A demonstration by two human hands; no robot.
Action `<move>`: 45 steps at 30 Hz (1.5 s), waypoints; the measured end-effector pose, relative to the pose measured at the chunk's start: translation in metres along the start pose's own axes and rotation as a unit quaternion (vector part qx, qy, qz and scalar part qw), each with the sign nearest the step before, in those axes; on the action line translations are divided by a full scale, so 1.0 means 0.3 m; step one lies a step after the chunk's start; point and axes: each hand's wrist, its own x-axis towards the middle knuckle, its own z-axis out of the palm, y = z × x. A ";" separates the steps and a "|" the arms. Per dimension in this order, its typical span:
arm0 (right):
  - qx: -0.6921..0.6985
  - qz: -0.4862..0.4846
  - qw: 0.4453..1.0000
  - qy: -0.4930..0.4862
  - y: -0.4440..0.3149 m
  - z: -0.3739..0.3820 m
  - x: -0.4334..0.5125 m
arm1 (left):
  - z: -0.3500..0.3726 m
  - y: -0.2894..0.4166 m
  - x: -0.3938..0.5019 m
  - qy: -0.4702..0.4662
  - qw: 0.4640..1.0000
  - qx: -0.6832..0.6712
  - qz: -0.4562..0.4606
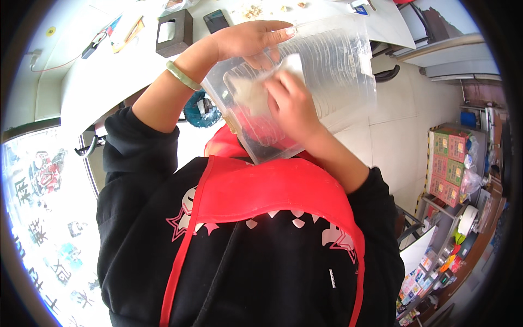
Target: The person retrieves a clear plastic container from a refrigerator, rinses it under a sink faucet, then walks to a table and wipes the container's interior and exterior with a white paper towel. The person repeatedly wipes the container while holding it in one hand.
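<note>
A clear plastic storage box point(339, 65) with ridged lines across its surface is tilted up in front of my chest. My left hand point(255, 41), with a pale green bangle on its wrist, grips the far edge of the box, thumb pointing right. Pinched in the fingers of my right hand point(292, 102) is a white tissue or cloth point(292, 63), which lies against the plastic. This hand and the wipe are partly blurred. A yellowish latch point(232, 121) sits on the box's near left side. My red apron point(269, 186) shows below and through the clear plastic.
A white table point(118, 77) bears a dark tissue box point(175, 32), a phone point(216, 20) and scattered crumb-like bits point(252, 11). Below its edge is a teal-rimmed bin point(200, 110). Stacked cartons point(449, 163) and crowded shelving stand at the right; a chair arm point(387, 73) juts out nearby.
</note>
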 end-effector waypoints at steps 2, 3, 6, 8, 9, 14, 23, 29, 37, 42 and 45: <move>0.028 0.015 0.998 -0.058 -0.010 -0.052 -0.066 | 0.004 0.002 -0.012 0.001 0.999 -0.024 -0.040; 0.048 0.037 0.994 -0.093 -0.011 -0.061 -0.082 | 0.001 0.002 -0.016 0.004 0.999 -0.021 -0.028; 0.065 0.064 0.985 -0.143 0.003 -0.057 -0.098 | -0.013 -0.005 -0.024 0.002 1.000 -0.016 -0.020; 0.070 0.050 0.993 -0.075 0.025 -0.015 -0.045 | -0.018 -0.004 -0.006 -0.003 1.000 -0.013 -0.002; 0.041 0.038 0.997 -0.047 0.032 0.001 -0.013 | -0.017 -0.004 0.003 0.004 1.000 0.005 0.023; -0.048 -0.031 0.998 -0.027 0.030 -0.008 0.008 | -0.007 0.020 0.002 -0.013 1.000 -0.008 -0.004; -0.094 -0.040 0.993 0.057 0.125 -0.048 -0.021 | -0.007 0.031 0.028 -0.010 0.997 0.052 0.050; -0.023 -0.048 0.998 -0.045 0.102 -0.132 -0.110 | 0.013 0.039 0.025 -0.017 1.000 0.011 -0.016; -0.106 -0.004 0.991 0.077 0.254 -0.156 -0.044 | 0.031 0.066 0.044 -0.035 0.999 0.023 -0.005; -0.172 0.011 0.953 0.249 0.220 -0.091 0.153 | 0.062 0.078 0.068 -0.054 0.998 -0.014 0.005; -0.071 -0.132 0.977 0.154 0.087 0.003 0.114 | 0.064 0.074 0.100 -0.036 0.988 0.042 0.144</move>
